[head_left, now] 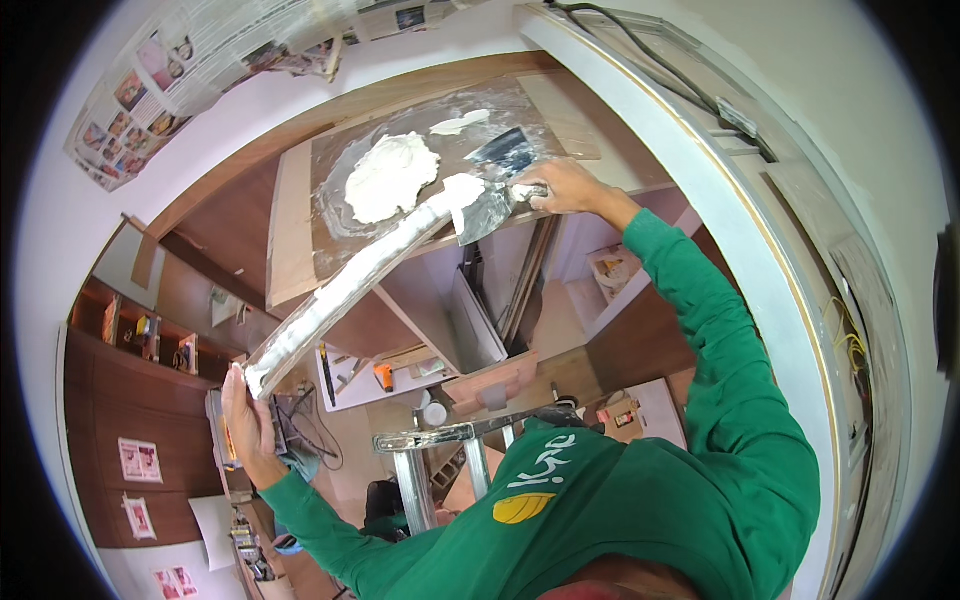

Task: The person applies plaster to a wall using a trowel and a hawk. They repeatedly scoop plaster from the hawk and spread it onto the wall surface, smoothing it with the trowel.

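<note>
A long narrow strip (340,285) coated along its length with white putty slants across the view. My left hand (248,425) grips its lower left end. My right hand (568,188) is closed on the handle of a putty knife (483,216). That knife's broad metal blade is at the strip's upper right end, where a lump of white putty sits. Behind them, a big mound of white putty (392,178) and a smaller smear of putty (460,122) lie on a smeared brown board (330,160). A dark flat blade (505,150) rests on the board beside my right hand.
Below me stands a metal stepladder (425,440). On the floor are an orange tool (384,377) on a white panel, and cables. Open cabinet compartments with leaning boards (530,280) are under the brown board. A white-edged wall panel (740,190) runs along the right.
</note>
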The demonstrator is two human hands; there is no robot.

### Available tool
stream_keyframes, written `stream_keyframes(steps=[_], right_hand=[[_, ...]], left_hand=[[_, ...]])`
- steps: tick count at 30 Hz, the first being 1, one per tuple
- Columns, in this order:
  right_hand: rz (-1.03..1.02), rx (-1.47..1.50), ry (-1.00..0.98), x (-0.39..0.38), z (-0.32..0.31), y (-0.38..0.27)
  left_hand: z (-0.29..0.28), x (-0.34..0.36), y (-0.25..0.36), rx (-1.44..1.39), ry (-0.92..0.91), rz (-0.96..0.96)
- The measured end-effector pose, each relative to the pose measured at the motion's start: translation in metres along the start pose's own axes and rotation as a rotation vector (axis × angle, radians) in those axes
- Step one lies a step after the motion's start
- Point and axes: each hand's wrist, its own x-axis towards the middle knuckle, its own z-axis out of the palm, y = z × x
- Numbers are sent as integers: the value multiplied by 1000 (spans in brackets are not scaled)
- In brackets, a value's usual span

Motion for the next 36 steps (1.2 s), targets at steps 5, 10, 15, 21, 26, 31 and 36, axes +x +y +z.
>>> stream_keyframes(steps=[5, 10, 15, 21, 26, 31, 36], right_hand=[[-139, 71, 11, 24, 1, -52], [-288, 91, 27, 38, -15, -114], [-364, 177, -35, 47, -45, -168], [-569, 201, 141, 54, -66, -208], [-585, 284, 121, 46, -93, -236], [-545, 291, 135, 37, -114, -251], [-580, 429, 190, 35, -116, -247]], left_hand=[[17, -8, 6, 0, 56, 70], [36, -17, 14, -60, 10, 82], [37, -20, 23, -155, -153, 106], [88, -39, 48, -185, -143, 150], [118, -41, 68, -99, -164, 206], [131, -32, 79, -55, -260, 254], [152, -24, 90, -52, -300, 268]])
